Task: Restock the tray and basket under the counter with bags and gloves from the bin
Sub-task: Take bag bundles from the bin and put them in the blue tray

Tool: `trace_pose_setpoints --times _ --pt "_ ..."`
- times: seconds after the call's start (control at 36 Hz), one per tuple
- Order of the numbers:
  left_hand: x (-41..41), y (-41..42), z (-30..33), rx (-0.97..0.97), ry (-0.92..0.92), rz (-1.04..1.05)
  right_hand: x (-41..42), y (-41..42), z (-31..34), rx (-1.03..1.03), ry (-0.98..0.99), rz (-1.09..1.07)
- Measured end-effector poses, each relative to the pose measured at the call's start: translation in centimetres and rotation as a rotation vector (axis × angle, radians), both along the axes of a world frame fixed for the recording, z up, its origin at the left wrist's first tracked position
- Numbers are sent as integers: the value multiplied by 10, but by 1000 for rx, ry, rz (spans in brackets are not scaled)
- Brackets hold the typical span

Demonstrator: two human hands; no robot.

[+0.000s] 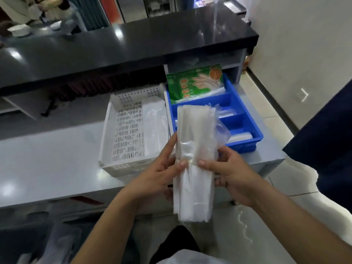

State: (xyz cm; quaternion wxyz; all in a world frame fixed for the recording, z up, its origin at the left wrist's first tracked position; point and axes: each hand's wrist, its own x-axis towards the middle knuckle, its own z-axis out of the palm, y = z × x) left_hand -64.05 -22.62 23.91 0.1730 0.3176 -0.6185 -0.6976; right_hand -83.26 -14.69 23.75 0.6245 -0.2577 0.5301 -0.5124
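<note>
I hold a long bundle of clear plastic bags [194, 159] upright in front of me, tied around its middle with a thin band. My left hand [160, 178] grips its left side and my right hand [230, 174] grips its right side, both thumbs pressed near the band. Behind the bundle a white perforated basket [123, 130] sits on the lower shelf, with a flat stack of clear bags [154, 126] along its right side. Next to it stands a blue divided tray [245, 119] holding a green pack of gloves [194, 82] in its far compartment.
A dark glossy counter [133, 48] overhangs the grey shelf [47, 159] that carries basket and tray. Clear plastic packaging [62, 242] lies at the lower left. A tiled floor [297, 197] runs to the right, beside a dark blue object [327, 141].
</note>
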Motion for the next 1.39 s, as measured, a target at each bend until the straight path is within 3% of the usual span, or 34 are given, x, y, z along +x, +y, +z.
trace_pose_setpoints --times 0.17,0.28,0.33,0.42,0.5,0.58,0.75,0.92,1.19,1.25,1.31,1.39 --pt "-25 -57 9 10 -5 -115 -16 -46 17 -4 36 -113" --pt "-35 -95 4 24 14 -52 -36 -85 27 -38 189 -204" --pt "-38 -115 -6 9 -5 106 -52 -101 32 -93 362 -214" --pt "-40 -142 -30 -144 -190 354 -76 -120 40 -226 768 -172" --pt "-42 -160 -57 -241 -400 381 -97 -141 41 -348 1252 -41" --pt "-50 -163 -71 -248 -438 350 -109 -167 34 -381 1640 89" --pt "-60 -159 -81 -406 -479 373 -111 -213 -5 -439 1947 434" --pt "-62 -159 -87 -351 -499 407 -111 -257 -44 -399 2000 752" --pt "-64 -156 -93 -231 -525 469 -113 -275 -75 -352 1952 848" --pt "-67 -155 -88 -322 -625 459 -116 -276 -77 -372 1939 848" --pt "-76 -155 -81 -548 -759 448 -120 -274 -79 -408 1940 853" --pt "-102 -168 -66 -785 -767 319 -122 -271 -82 -434 1947 853"
